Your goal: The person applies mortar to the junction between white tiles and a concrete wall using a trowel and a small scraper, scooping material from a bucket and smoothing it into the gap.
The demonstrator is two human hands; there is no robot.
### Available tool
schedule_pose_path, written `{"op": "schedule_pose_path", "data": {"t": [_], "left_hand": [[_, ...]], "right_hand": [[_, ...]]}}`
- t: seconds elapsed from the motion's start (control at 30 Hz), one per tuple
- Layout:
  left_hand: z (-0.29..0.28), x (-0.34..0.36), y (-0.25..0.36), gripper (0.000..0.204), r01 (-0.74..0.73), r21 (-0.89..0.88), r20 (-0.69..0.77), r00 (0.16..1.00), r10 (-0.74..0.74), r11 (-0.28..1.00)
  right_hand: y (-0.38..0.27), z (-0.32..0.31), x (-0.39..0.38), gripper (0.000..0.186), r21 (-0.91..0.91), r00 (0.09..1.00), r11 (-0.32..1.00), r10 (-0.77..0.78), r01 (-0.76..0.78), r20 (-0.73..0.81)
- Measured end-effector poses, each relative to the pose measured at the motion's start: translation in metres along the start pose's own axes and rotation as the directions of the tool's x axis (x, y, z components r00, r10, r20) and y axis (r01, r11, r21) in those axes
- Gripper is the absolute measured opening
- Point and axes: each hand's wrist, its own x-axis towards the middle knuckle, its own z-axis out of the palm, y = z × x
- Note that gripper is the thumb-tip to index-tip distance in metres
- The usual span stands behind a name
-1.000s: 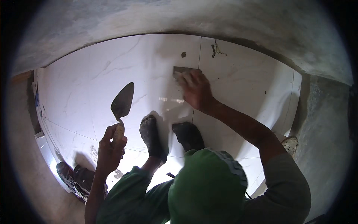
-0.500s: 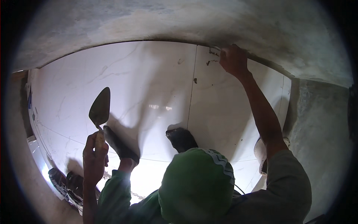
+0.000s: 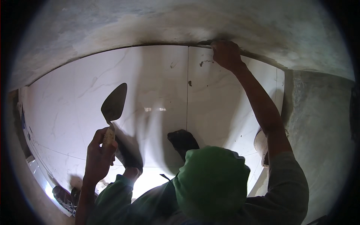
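Left hand [image 3: 98,155] sat in lower left of frame, fingers wrapped tight round the pale handle of a pointed trowel [image 3: 113,105], blade up and tilted right, over the white marble-look tiles [image 3: 150,86]. Right hand [image 3: 225,54] was at upper centre-right, arm stretched out, fingers curled and pressed at the dark seam where tile edge met the grey cement wall [image 3: 168,22]; something small and dark under the fingertips, couldn't tell what or whether gripped. Small dark smudges lay on the tile just left of that hand. Green cap [image 3: 212,180] filled bottom centre, two dark shoes [image 3: 183,140] above it on the tiles. White bucket [image 3: 261,144] peeked out beside right forearm.
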Motion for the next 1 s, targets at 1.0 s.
{"op": "schedule_pose_path", "data": {"t": [1.0], "left_hand": [[0.037,0.157,0.082,0.055,-0.528,0.287,0.561,0.769,0.307,0.799]], "right_hand": [[0.01,-0.167,-0.338,0.019,0.548,0.433,0.331,0.899,-0.768,0.063]]}}
